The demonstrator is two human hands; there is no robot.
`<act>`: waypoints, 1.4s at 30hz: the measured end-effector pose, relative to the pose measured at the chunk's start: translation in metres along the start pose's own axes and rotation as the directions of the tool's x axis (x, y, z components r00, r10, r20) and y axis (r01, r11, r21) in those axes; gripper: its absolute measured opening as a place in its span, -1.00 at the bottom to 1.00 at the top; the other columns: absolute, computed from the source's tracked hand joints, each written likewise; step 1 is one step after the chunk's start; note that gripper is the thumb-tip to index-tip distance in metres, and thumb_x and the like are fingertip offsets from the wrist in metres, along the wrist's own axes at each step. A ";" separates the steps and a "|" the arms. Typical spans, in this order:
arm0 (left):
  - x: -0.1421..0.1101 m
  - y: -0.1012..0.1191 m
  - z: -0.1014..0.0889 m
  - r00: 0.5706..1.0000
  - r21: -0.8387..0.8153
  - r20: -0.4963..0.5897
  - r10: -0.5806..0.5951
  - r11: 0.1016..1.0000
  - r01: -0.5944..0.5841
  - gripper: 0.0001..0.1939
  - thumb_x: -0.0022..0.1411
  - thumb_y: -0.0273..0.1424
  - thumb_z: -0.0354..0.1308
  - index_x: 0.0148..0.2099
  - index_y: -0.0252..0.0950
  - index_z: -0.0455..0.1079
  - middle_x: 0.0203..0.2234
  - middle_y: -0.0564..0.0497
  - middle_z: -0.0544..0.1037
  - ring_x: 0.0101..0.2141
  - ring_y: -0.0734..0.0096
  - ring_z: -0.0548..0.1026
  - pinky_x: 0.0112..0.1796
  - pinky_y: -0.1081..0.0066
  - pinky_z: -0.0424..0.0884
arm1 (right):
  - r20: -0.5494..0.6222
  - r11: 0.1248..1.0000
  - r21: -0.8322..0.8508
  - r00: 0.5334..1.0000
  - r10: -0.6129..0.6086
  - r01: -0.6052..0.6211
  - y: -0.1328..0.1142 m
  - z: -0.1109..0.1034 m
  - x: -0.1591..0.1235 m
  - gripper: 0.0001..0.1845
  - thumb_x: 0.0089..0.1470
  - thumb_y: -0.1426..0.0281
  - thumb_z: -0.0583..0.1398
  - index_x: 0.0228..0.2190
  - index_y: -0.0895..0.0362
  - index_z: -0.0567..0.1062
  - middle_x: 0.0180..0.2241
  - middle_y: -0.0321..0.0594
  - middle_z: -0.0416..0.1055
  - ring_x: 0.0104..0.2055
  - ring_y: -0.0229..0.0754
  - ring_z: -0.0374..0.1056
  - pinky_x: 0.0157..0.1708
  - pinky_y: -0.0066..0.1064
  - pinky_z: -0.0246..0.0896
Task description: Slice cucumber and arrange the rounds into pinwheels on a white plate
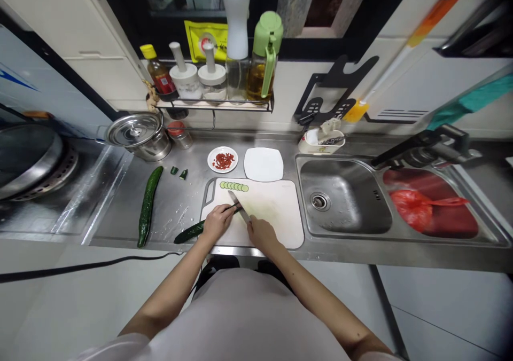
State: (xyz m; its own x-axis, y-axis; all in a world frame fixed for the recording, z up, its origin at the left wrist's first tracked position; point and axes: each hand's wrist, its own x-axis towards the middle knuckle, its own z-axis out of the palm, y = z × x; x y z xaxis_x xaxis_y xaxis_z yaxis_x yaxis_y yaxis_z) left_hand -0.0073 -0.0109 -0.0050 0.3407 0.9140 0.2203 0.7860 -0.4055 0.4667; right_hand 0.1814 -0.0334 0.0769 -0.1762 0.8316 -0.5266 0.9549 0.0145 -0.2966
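My left hand (pixel 217 221) is closed over a cucumber (pixel 189 232) that lies slantwise across the front left of the white cutting board (pixel 280 211). In my right hand (pixel 262 235) is a kitchen knife (pixel 239 207), its blade pointing away and to the left, close by the fingers of my left hand at the cucumber's cut end. Behind the blade, several round cucumber slices (pixel 234 186) form an overlapping row near the board's far edge. A whole cucumber (pixel 149 206) rests on the steel counter to the left, with two cut-off cucumber ends (pixel 183 174) nearby.
Behind the board stand a small plate of red bits (pixel 222 159) and a white square plate (pixel 263 164). A lidded steel pot (pixel 140 135) is at the back left. To the right is a sink (pixel 344 198), with a red plastic bag (pixel 412 210) in its second basin.
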 end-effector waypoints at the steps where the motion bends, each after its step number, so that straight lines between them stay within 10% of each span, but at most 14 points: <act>1: 0.000 0.000 0.000 1.000 0.000 -0.003 0.002 1.000 -0.002 -0.70 0.35 -0.38 0.01 0.03 -0.13 0.49 -0.11 -0.02 0.55 -0.11 0.35 0.47 -0.10 0.35 0.45 | 0.004 1.000 -0.005 1.000 0.001 -0.001 0.000 0.000 0.000 -0.70 0.32 0.38 -0.11 -0.07 0.19 0.33 -0.26 -0.05 0.51 -0.18 -0.08 0.44 -0.29 -0.38 0.13; 42: 0.005 -0.003 0.002 1.000 -0.072 0.002 0.016 0.997 -0.016 -0.72 0.37 -0.34 0.00 -0.04 -0.17 0.52 -0.14 -0.03 0.58 -0.13 0.35 0.49 -0.09 0.32 0.44 | 0.032 0.998 -0.060 0.999 -0.001 0.003 -0.008 -0.005 -0.001 -0.73 0.28 0.48 -0.06 -0.10 0.24 0.37 -0.19 0.03 0.49 -0.12 -0.08 0.44 -0.22 -0.38 0.22</act>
State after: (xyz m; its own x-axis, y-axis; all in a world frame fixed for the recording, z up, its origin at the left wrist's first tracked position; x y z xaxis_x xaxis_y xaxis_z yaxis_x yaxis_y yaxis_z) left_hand -0.0076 -0.0050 -0.0068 0.3540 0.9075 0.2262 0.7414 -0.4197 0.5236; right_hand 0.1753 -0.0318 0.0837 -0.1846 0.8133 -0.5518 0.9671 0.0502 -0.2494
